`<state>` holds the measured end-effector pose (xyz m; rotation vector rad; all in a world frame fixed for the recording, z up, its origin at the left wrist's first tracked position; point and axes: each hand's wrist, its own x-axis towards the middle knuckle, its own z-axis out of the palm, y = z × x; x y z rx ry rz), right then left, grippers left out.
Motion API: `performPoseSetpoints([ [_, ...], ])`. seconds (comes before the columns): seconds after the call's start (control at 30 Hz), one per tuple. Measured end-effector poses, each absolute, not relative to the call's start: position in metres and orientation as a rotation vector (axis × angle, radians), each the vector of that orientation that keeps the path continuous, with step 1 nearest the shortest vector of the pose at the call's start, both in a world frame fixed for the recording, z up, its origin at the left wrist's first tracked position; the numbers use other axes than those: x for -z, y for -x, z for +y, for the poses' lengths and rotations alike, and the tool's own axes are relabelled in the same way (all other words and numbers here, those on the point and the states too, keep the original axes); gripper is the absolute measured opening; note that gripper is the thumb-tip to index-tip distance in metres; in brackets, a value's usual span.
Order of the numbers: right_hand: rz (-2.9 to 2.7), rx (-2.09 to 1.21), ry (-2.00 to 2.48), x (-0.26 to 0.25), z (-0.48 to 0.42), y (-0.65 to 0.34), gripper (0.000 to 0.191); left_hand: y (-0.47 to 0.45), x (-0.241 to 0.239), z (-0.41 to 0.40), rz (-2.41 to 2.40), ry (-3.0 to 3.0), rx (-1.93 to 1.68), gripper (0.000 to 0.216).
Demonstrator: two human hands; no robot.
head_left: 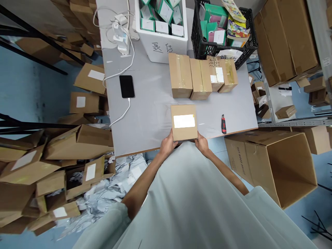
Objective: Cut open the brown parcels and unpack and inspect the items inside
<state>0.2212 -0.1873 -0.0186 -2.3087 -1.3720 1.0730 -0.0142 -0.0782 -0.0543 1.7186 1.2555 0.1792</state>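
Observation:
A small brown cardboard box [184, 134] with a white label [184, 121] on top is at the near edge of the grey table [150, 117]. My left hand [168, 143] grips its left near corner, and my right hand [202, 142] grips the right near corner. Some of the fingers are hidden against the box. To the right lies a red and black box cutter [223, 124]. Beyond the held box, several taped cardboard boxes [181, 76] stand side by side in a row.
A white bin [166, 52] and a black crate [220, 52], both filled with packages, stand at the back. A phone [127, 86] and a power strip [121, 39] with cables lie left. Opened boxes [64, 141] pile up beside the table; a large open carton [269, 166] sits right.

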Motion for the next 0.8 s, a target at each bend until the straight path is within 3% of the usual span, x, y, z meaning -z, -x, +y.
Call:
performPoseSetpoints([
  [0.13,-1.329,-1.158,2.234,0.013,-0.192,-0.228,0.078,0.019,0.043,-0.074,1.217,-1.662,-0.156,0.104],
  [0.3,-1.093,-1.287,1.984,0.011,-0.168,-0.251,0.097,0.009,0.035,-0.044,1.009,-1.384,-0.335,0.1],
  [0.47,-0.878,-1.327,1.79,0.005,-0.107,-0.264,0.089,-0.025,0.021,0.01,1.174,-1.157,-0.483,0.089],
  [0.7,-0.779,-1.187,1.687,-0.029,-0.092,-0.272,0.11,-0.021,-0.019,0.025,1.084,-1.165,-0.67,0.079],
  [0.8,-0.838,-1.1,1.667,-0.044,-0.107,-0.271,0.1,-0.01,-0.027,0.01,1.164,-1.19,-0.739,0.077],
])
